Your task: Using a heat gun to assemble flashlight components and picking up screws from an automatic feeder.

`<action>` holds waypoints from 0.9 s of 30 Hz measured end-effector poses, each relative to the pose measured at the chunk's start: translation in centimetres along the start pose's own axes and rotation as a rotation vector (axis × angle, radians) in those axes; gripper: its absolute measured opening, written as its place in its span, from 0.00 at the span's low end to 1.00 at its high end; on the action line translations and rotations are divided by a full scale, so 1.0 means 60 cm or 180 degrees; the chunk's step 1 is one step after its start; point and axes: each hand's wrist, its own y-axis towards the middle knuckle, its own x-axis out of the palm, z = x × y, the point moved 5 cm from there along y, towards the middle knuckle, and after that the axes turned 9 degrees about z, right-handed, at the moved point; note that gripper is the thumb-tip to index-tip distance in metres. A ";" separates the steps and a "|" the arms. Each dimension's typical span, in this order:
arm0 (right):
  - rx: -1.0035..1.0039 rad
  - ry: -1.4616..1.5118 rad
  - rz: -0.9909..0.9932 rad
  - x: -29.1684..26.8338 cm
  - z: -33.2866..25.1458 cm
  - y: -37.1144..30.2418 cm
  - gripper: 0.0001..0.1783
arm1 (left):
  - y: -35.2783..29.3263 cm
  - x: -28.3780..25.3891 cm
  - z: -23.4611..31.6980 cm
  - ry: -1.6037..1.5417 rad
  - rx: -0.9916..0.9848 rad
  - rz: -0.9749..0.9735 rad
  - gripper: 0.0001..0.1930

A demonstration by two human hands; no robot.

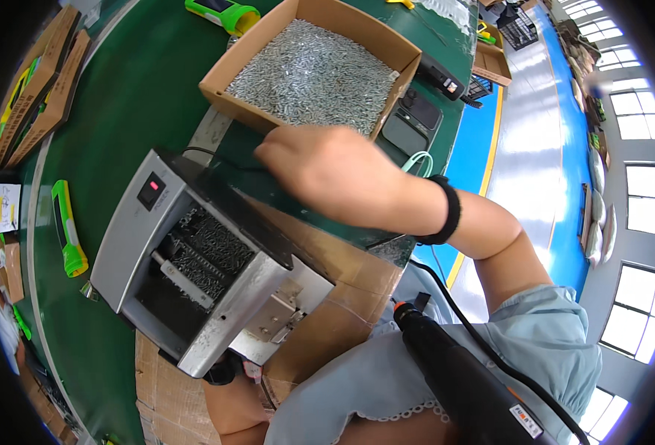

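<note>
My right hand (327, 167) hangs just in front of an open cardboard box (227, 111) heaped with small silvery screws (309, 74). It is blurred and curled like a fist; anything inside it is hidden. Below it stands a grey screw feeder machine (131, 237) with a lit red switch (153, 185), its tray holding dark screws (209, 256). My left forearm (231, 411) rises at the machine's near end, where a black object or band (224, 369) covers the wrist area. The left fingers are hidden. A black corded electric screwdriver (461, 371) points up beside my right arm.
Yellow-green tool housings (68, 230) lie on the green bench (105, 119), another (224, 15) behind the screw box. Cardboard cartons (42, 96) stand at the left. Right of the box are a black handheld device (442, 78) and a dark tray (409, 130). Flattened cardboard (157, 386) lies under the machine.
</note>
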 end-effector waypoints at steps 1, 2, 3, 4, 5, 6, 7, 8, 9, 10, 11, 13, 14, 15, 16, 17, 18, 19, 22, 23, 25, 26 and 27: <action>0.0023 -0.0240 -0.0286 0.017 -0.008 0.003 0.13 | -0.001 0.000 0.001 0.0005 0.0004 -0.0004 0.15; 0.0034 -0.0473 -0.0571 0.037 -0.013 0.006 0.13 | -0.002 -0.001 0.000 0.0002 0.0002 -0.0018 0.15; 0.0020 -0.0480 -0.0578 0.056 -0.012 0.005 0.13 | -0.002 0.002 -0.002 0.0005 -0.0001 -0.0029 0.15; 0.0153 -0.0778 -0.0484 0.074 -0.008 0.006 0.12 | -0.001 0.001 -0.005 0.0002 -0.0004 -0.0044 0.15; 0.0283 -0.1074 -0.0385 0.084 -0.004 0.007 0.10 | -0.001 0.000 -0.005 -0.0011 -0.0006 -0.0048 0.16; 0.0251 -0.1069 -0.0387 0.092 -0.003 0.006 0.10 | 0.000 0.002 -0.006 -0.0016 -0.0005 -0.0064 0.16; 0.0216 -0.1209 -0.0468 0.095 -0.004 0.010 0.09 | 0.000 0.000 -0.005 -0.0024 -0.0004 -0.0062 0.16; 0.0181 -0.1353 -0.0549 0.099 -0.003 0.014 0.08 | 0.002 0.001 -0.006 -0.0040 0.0003 -0.0051 0.16; 0.0029 -0.1260 -0.0585 0.102 -0.004 0.017 0.07 | 0.003 -0.001 -0.006 -0.0048 0.0009 -0.0049 0.16; -0.0024 -0.1264 -0.0590 0.103 -0.004 0.017 0.07 | 0.003 -0.001 -0.003 -0.0067 0.0035 -0.0030 0.16; -0.0069 -0.1261 -0.0556 0.103 -0.003 0.017 0.06 | 0.005 0.001 -0.002 -0.0085 0.0042 -0.0029 0.16; -0.0160 -0.1254 -0.0532 0.101 -0.007 0.019 0.06 | 0.009 0.003 -0.002 -0.0122 0.0060 -0.0025 0.16; -0.0038 -0.1301 -0.0678 0.102 -0.005 0.019 0.07 | 0.012 0.005 -0.003 -0.0151 0.0060 -0.0025 0.16; 0.0086 -0.1351 -0.0823 0.102 -0.001 0.018 0.07 | 0.016 0.008 -0.006 -0.0191 0.0056 -0.0026 0.17; 0.0043 -0.1347 -0.0831 0.101 -0.002 0.017 0.07 | 0.020 0.010 -0.010 -0.0223 0.0052 -0.0034 0.17; -0.0038 -0.1278 -0.0634 0.094 -0.002 0.018 0.07 | 0.023 0.013 -0.012 -0.0260 0.0046 -0.0045 0.17; -0.0117 -0.1209 -0.0438 0.083 -0.003 0.016 0.06 | 0.028 0.018 -0.017 -0.0305 0.0039 -0.0063 0.17; -0.0089 -0.0802 0.0103 0.053 -0.011 0.024 0.05 | 0.034 0.021 -0.021 -0.0358 0.0029 -0.0060 0.17; 0.0685 0.0863 0.1438 -0.060 -0.045 0.042 0.05 | 0.042 0.022 -0.027 -0.0505 0.0066 -0.0063 0.17; 0.0587 0.1239 0.1262 -0.077 -0.060 0.040 0.05 | 0.042 0.023 -0.028 -0.0548 0.0094 -0.0064 0.17; 0.0308 0.1765 0.0985 -0.090 -0.090 0.046 0.04 | 0.044 0.018 -0.025 -0.0536 0.0126 -0.0096 0.18; 0.0119 0.1708 0.0815 -0.085 -0.101 0.048 0.05 | 0.045 0.020 -0.025 -0.0513 0.0136 -0.0168 0.18; -0.0064 0.1487 0.0888 -0.079 -0.108 0.053 0.05 | 0.047 0.012 -0.032 -0.0495 0.0069 -0.0110 0.18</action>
